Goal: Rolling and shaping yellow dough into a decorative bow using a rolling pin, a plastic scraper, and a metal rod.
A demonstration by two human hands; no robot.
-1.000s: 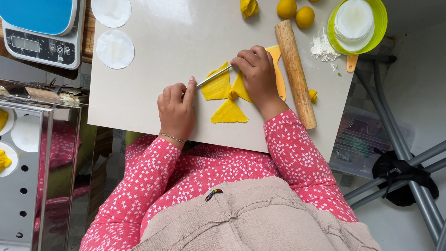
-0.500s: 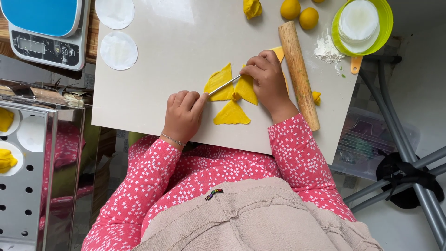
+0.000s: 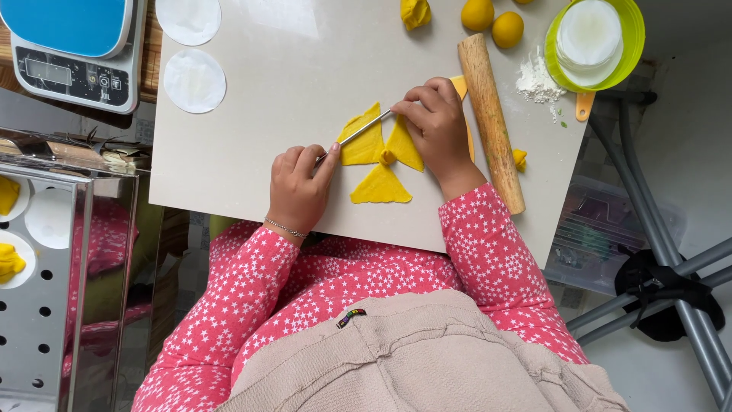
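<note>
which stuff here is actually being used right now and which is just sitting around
In use: left hand, right hand, thin metal blade, yellow dough wedges, board.

Lying about: rolling pin, dough balls, scale, green bowl, paper rounds.

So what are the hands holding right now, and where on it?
A thin metal rod: the right hand pinches its upper end, and the left hand touches its lower end with fingertips, across the yellow dough.

Left hand lies loosely curled, forefinger stretched toward the right hand, whose fingertips pinch together, both wrists bent inward.
</note>
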